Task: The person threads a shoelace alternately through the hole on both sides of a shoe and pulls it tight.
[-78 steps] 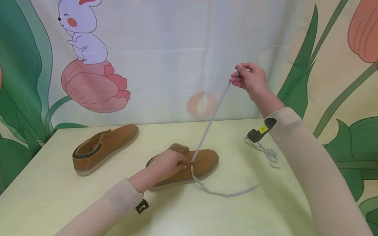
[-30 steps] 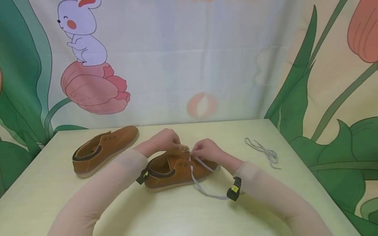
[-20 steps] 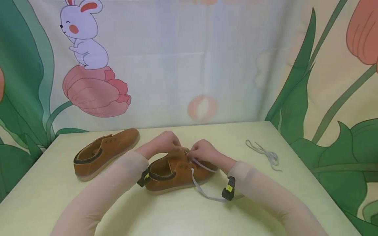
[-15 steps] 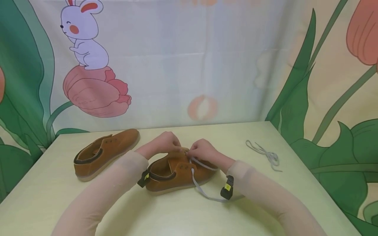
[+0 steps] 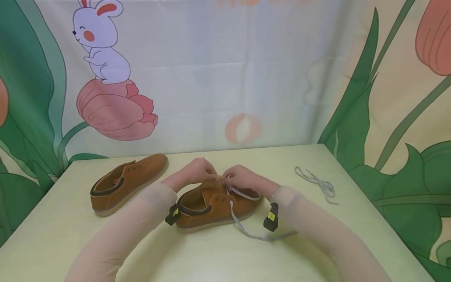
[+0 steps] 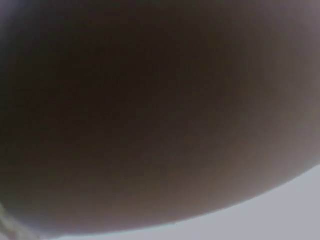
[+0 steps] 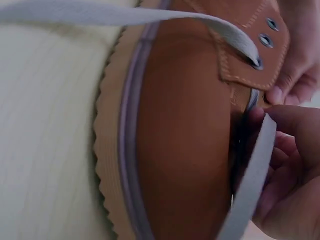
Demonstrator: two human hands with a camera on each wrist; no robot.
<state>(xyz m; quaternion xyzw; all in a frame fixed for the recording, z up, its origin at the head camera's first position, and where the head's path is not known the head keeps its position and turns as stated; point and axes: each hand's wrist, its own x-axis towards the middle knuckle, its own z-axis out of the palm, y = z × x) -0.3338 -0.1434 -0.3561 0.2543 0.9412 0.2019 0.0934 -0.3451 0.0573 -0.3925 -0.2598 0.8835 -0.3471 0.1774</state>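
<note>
Together, left hand (image 5: 198, 171) tight on smooth leather shoe (image 5: 219, 210), right hand (image 5: 243, 178) tight on flat lace (image 7: 253, 180)

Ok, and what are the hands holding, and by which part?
The left hand pinches the nearer brown shoe by its far eyelet flap; the right hand pinches the gray shoelace beside that flap; exactly where along its length is hidden.
</note>
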